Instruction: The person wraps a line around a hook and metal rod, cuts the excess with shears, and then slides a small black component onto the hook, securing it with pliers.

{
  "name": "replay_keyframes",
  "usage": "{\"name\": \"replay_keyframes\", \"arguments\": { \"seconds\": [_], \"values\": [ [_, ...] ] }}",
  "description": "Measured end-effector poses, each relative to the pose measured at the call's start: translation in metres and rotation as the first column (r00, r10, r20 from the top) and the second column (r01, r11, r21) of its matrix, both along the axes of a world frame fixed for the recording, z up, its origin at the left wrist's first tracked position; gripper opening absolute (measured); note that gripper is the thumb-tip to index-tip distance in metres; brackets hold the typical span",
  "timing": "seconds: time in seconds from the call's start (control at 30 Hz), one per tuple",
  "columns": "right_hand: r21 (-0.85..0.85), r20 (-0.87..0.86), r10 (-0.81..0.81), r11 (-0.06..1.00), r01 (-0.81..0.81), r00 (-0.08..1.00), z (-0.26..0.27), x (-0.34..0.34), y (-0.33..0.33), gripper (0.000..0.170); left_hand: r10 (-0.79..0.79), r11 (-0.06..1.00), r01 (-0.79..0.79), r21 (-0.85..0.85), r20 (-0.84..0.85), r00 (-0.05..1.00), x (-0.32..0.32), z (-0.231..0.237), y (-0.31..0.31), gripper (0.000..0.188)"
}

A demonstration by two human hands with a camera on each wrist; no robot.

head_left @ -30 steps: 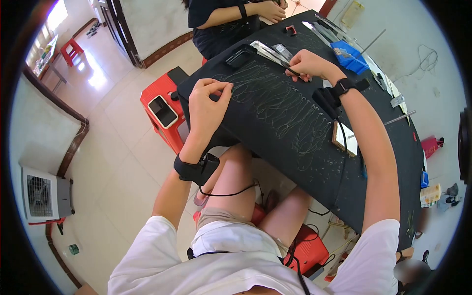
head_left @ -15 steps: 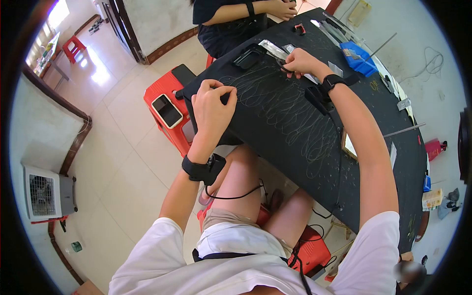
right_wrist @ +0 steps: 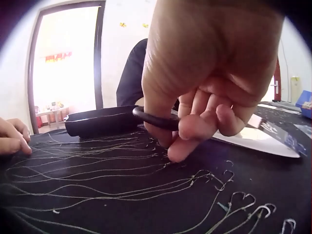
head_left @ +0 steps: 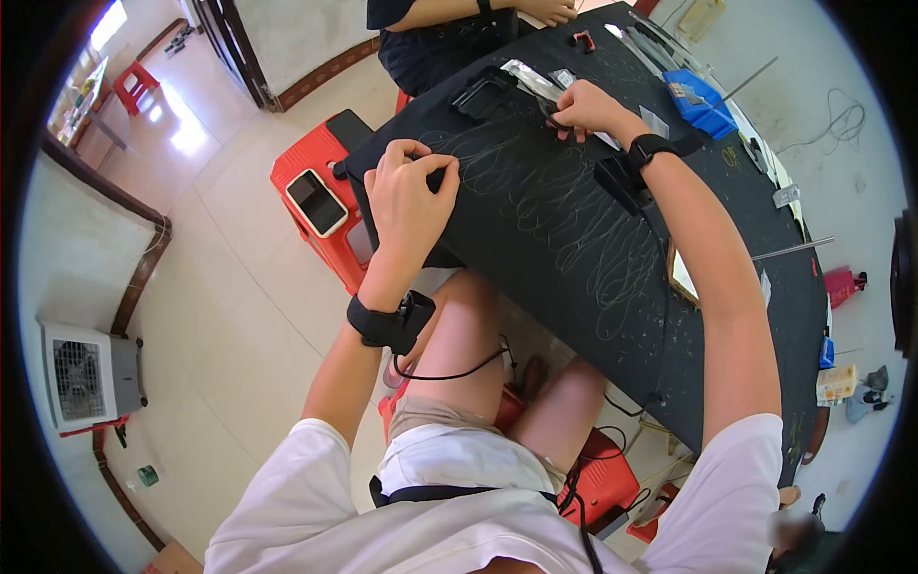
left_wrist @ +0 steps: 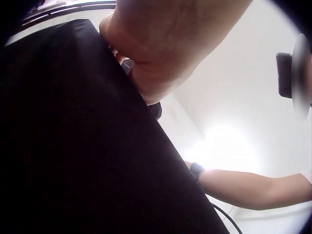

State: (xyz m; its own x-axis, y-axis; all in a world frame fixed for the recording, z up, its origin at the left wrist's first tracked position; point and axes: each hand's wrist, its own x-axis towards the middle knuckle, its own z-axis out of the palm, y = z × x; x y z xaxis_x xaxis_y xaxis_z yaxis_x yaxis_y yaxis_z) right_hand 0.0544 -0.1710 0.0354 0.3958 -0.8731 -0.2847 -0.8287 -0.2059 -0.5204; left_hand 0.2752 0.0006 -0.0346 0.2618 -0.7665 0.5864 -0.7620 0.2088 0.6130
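Over the near-left table edge, my left hand (head_left: 409, 196) brings thumb and index finger together in a pinch at the end of thin fishing lines (head_left: 535, 182). The strand between those fingertips is too fine to make out. Several lines lie spread across the black table, with small hooks (right_wrist: 265, 210) at their right ends. Farther back, my right hand (head_left: 588, 110) grips a black looped handle (right_wrist: 155, 120), its fingers curled close over the hooked ends; the rest of that tool is hidden by the hand. In the right wrist view my left fingers (right_wrist: 12, 139) show at the left edge.
A black tray (head_left: 483, 93) sits beyond the lines, near a white packet (head_left: 526, 75). Toward the wall stands a blue bin (head_left: 698, 103). A white block (head_left: 681, 273) lies partly under my right forearm. Left of the table, a red stool holds a phone (head_left: 317, 203). Another person stands across.
My right hand has shifted left along the hooked ends toward the black tray, with the black looped handle in it. My left hand keeps its pinch in nearly the same place.
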Motion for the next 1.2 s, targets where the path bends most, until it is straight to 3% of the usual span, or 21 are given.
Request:
{"name": "replay_keyframes", "arguments": {
  "seconds": [0.33,0.67,0.77,0.9,0.93,1.13,1.2],
  "values": [
    [-0.104,-0.012,0.04,0.994,-0.041,0.999,0.001,-0.01,0.003,0.02,-0.025,0.999,0.025,-0.031,-0.004,1.0,0.003,-0.004,0.0,0.014],
    [-0.17,0.136,0.084,0.984,-0.061,0.987,0.0,-0.029,0.031,0.018,-0.06,0.998,0.06,-0.02,-0.031,0.998,0.0,-0.001,0.006,0.014],
    [-0.373,0.283,0.104,0.928,0.01,0.953,-0.009,-0.034,0.05,0.022,-0.081,0.995,0.08,-0.055,-0.014,0.997,-0.006,0.005,0.009,0.012],
    [-0.354,0.415,0.073,0.931,0.087,0.907,0.005,-0.031,0.109,0.023,-0.142,0.988,0.143,-0.064,0.014,0.99,-0.021,0.018,0.012,0.012],
    [-0.475,0.386,0.141,0.878,0.065,0.912,0.004,-0.034,0.121,0.023,-0.162,0.985,0.163,-0.054,0.022,0.987,-0.026,0.021,0.012,0.012],
    [-0.435,0.359,0.079,0.896,0.092,0.93,0.023,-0.076,0.224,0.021,-0.319,0.945,0.325,-0.043,0.106,0.942,-0.067,0.043,0.022,0.012],
    [-0.405,0.348,-0.03,0.897,0.18,0.937,0.025,-0.101,0.258,0.021,-0.372,0.928,0.372,0.022,0.112,0.921,-0.083,0.051,0.026,0.015]
  ]
}}
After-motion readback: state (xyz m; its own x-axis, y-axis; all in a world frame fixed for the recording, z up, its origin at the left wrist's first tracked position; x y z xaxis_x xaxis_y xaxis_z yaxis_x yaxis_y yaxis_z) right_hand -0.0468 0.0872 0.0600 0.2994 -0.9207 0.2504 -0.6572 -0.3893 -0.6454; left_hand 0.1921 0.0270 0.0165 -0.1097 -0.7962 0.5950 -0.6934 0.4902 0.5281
